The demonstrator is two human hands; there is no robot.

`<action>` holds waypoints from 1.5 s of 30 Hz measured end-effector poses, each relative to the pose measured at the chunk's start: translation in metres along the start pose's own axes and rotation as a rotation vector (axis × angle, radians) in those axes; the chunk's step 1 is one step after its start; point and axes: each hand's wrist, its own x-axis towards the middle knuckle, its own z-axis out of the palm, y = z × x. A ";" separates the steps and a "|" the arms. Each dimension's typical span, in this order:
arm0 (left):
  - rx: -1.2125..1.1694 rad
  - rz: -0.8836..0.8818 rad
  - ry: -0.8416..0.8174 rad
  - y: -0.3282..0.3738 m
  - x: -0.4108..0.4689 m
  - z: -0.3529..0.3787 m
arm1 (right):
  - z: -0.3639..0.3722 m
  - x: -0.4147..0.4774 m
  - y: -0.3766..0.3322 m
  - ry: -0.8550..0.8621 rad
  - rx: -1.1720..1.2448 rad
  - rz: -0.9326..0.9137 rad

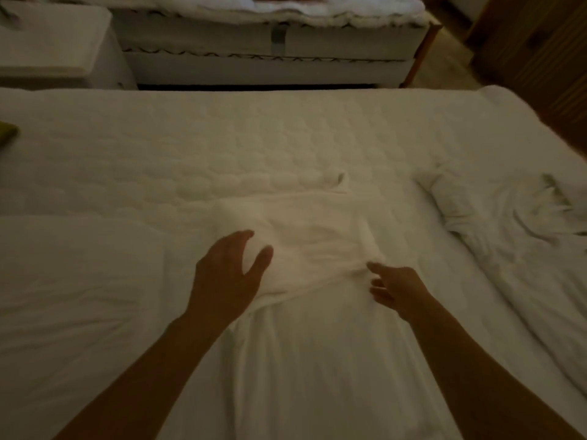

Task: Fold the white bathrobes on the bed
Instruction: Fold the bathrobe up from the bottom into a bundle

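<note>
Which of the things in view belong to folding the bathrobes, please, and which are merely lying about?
Belongs to the job:
bathrobe under the hands
second bathrobe, crumpled on the right
bed
left hand, open
right hand, fingertips at a crease

Lying about:
dark green item at the left edge
other bed beyond
white nightstand

Beyond the near mattress you see a second bed (pixel 273 36) with rumpled bedding on top. A white nightstand (pixel 54 42) stands left of it. At your left edge lies an olive-green item (pixel 7 133), perhaps cloth. Wooden panelling (pixel 533 49) fills the right corner.
</note>
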 end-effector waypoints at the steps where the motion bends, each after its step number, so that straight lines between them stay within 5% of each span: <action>1: 0.121 0.016 -0.058 -0.010 0.002 0.018 | -0.011 0.010 0.009 0.082 -0.086 0.010; 5: 0.389 0.062 -0.070 -0.024 0.014 0.063 | -0.015 0.027 0.017 0.192 -0.319 -0.147; 10: 0.485 0.086 -0.052 -0.045 0.004 0.094 | 0.018 0.029 0.008 0.301 -0.778 -0.643; 13: 0.514 0.076 -0.028 -0.058 -0.009 0.108 | 0.048 0.033 0.013 0.141 -1.058 -0.926; 16: 0.513 0.120 -0.021 -0.066 -0.007 0.109 | 0.032 0.063 0.036 -0.005 -1.197 -0.766; 20: 0.507 0.051 -0.031 -0.058 0.000 0.105 | 0.002 0.077 0.042 0.066 -1.208 -0.541; 23: 0.537 0.031 0.093 -0.027 0.051 0.091 | 0.045 0.064 0.002 0.277 -1.155 -0.870; 26: 0.588 0.038 0.036 -0.040 0.092 0.094 | 0.110 0.064 -0.030 0.089 -1.030 -1.141; 29: 0.602 0.016 0.017 -0.079 0.092 0.115 | 0.123 0.106 -0.024 -0.006 -1.233 -1.060; 45: 0.724 -0.059 0.059 -0.050 0.070 0.119 | 0.117 0.142 -0.009 0.054 -1.022 -1.097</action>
